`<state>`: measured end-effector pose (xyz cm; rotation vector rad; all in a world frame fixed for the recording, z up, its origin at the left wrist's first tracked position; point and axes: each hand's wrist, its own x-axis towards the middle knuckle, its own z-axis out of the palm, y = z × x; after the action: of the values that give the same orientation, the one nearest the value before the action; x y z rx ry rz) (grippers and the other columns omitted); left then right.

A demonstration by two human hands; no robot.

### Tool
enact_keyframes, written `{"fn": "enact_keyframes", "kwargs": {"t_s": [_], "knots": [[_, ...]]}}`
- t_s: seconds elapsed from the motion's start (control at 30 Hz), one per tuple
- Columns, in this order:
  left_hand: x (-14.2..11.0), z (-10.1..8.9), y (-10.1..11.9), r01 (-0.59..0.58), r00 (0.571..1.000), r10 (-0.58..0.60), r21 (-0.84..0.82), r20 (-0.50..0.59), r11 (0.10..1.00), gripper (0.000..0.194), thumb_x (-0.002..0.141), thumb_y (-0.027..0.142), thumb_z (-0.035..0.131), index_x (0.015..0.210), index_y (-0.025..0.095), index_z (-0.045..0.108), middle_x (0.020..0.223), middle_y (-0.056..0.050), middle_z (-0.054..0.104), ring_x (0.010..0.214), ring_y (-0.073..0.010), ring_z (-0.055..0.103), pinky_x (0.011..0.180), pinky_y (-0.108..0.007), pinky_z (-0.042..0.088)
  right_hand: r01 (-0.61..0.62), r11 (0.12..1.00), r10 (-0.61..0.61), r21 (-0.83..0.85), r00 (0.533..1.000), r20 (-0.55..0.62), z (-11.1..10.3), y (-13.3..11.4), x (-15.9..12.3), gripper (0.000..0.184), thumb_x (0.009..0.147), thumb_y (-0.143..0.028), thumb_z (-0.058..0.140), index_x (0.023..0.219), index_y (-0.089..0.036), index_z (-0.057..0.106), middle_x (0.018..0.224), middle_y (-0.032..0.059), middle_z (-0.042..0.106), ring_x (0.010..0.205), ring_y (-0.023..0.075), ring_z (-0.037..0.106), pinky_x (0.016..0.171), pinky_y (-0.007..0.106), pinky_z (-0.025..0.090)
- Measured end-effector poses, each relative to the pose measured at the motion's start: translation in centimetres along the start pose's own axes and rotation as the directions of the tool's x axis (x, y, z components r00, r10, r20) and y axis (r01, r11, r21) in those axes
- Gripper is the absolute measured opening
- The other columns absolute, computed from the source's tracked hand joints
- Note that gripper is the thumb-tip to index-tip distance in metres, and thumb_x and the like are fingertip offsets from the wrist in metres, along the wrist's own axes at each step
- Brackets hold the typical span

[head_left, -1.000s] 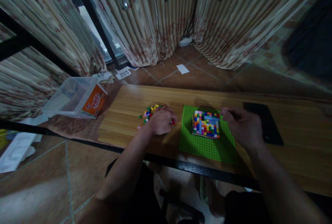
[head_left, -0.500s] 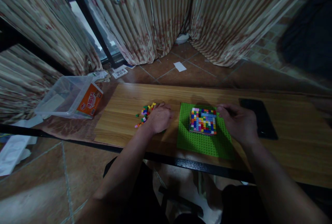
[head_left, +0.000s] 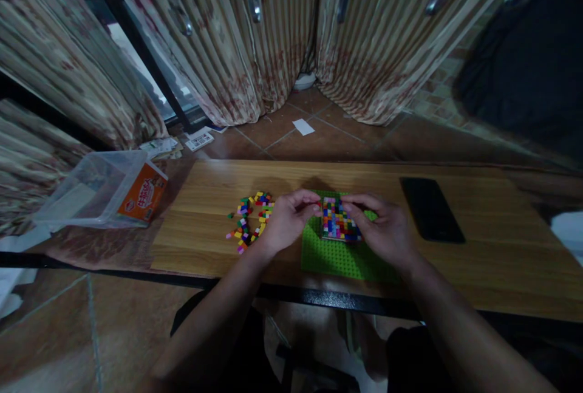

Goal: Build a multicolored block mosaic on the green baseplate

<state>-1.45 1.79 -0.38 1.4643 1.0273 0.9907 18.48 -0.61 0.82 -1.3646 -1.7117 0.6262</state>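
A block of many-coloured toy bricks (head_left: 336, 223) stands on a green studded baseplate (head_left: 337, 259). My left hand (head_left: 291, 217) is at the block's left edge, thumb and forefinger pinched on a small red brick (head_left: 317, 203). Over the block's right part is my right hand (head_left: 382, 223), its thumb and forefinger closed together near the top surface. Whatever those right fingertips hold, if anything, is too small to make out. Left of my left hand lies a scattered pile of loose toy bricks (head_left: 243, 223), partly hidden by that hand.
A black tablet or phone (head_left: 432, 211) lies right of the baseplate on the wooden table (head_left: 191, 217). Beyond the table's left end stands a clear plastic bin (head_left: 91, 192) with an orange label. Striped curtains (head_left: 218, 47) hang behind, and papers (head_left: 199, 140) lie on the floor.
My left hand has moved right from the loose bricks to the block and now pinches a red brick. My right hand has moved left, over the block. The view has shifted slightly.
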Motion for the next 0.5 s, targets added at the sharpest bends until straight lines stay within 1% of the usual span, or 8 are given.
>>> {"fn": "enact_keyframes", "kwargs": {"t_s": [0.07, 0.13, 0.23, 0.3, 0.4, 0.5], "knots": [[-0.1, 0.8, 0.2, 0.009, 1.0, -0.009, -0.064, -0.009, 0.998, 0.015, 0.082, 0.014, 0.063, 0.097, 0.014, 0.062, 0.088, -0.004, 0.071, 0.079, -0.0131, 0.069, 0.079, -0.027, 0.055, 0.055, 0.998, -0.057, 0.03, 0.996, 0.067, 0.4, -0.4, -0.1, 0.021, 0.089, -0.038, 0.059, 0.099, -0.026, 0.074, 0.096, 0.004, 0.074, 0.09, 0.0198, 0.068, 0.081, 0.034, 0.053], [-0.3, 1.2, 0.4, 0.017, 1.0, -0.018, -0.073, -0.007, 0.997, 0.021, 0.081, 0.012, 0.063, 0.102, 0.014, 0.061, 0.088, -0.004, 0.072, 0.081, -0.013, 0.069, 0.081, -0.027, 0.055, 0.095, 0.993, -0.103, 0.073, 0.99, 0.102, 0.9, -0.5, -0.1, 0.021, 0.09, -0.035, 0.059, 0.101, -0.026, 0.073, 0.099, 0.0047, 0.073, 0.093, 0.0194, 0.068, 0.083, 0.034, 0.053], [-0.5, 1.5, 0.5, -0.004, 1.0, 0.004, -0.052, 0.004, 0.999, 0.03, 0.082, 0.011, 0.063, 0.111, 0.015, 0.058, 0.089, -0.004, 0.072, 0.086, -0.0138, 0.07, 0.085, -0.028, 0.055, 0.12, 0.986, -0.131, 0.115, 0.987, 0.094, 1.3, -0.5, -0.1, 0.017, 0.09, -0.034, 0.06, 0.099, -0.027, 0.073, 0.101, 0.0045, 0.072, 0.094, 0.019, 0.067, 0.084, 0.035, 0.053], [-0.7, 1.6, 0.5, -0.033, 0.999, 0.033, -0.041, -0.004, 0.999, 0.033, 0.083, 0.012, 0.063, 0.115, 0.016, 0.057, 0.091, -0.004, 0.073, 0.091, -0.0149, 0.07, 0.087, -0.029, 0.055, 0.124, 0.986, -0.134, 0.114, 0.988, 0.081, 1.5, -0.4, -0.1, 0.016, 0.089, -0.033, 0.061, 0.098, -0.027, 0.073, 0.1, 0.0041, 0.072, 0.093, 0.0188, 0.067, 0.083, 0.034, 0.053], [-0.8, 1.9, 0.2, -0.058, 0.998, 0.057, -0.036, -0.024, 0.998, 0.037, 0.084, 0.015, 0.064, 0.119, 0.016, 0.055, 0.095, -0.005, 0.073, 0.095, -0.016, 0.07, 0.089, -0.03, 0.055, 0.129, 0.989, -0.134, 0.078, 0.989, 0.068, 1.5, -0.6, 0.0, 0.015, 0.09, -0.032, 0.061, 0.095, -0.027, 0.073, 0.096, 0.0039, 0.072, 0.091, 0.0186, 0.066, 0.081, 0.034, 0.052], [-0.8, 2.3, 0.1, -0.071, 0.997, 0.07, -0.058, -0.021, 0.996, 0.041, 0.085, 0.017, 0.063, 0.124, 0.016, 0.053, 0.1, -0.007, 0.073, 0.097, -0.0165, 0.07, 0.09, -0.031, 0.055, 0.117, 0.993, -0.118, 0.03, 0.991, 0.064, 1.1, -0.7, 0.2, 0.015, 0.09, -0.032, 0.06, 0.091, -0.026, 0.073, 0.092, 0.0035, 0.071, 0.089, 0.0188, 0.065, 0.081, 0.034, 0.051]]}}
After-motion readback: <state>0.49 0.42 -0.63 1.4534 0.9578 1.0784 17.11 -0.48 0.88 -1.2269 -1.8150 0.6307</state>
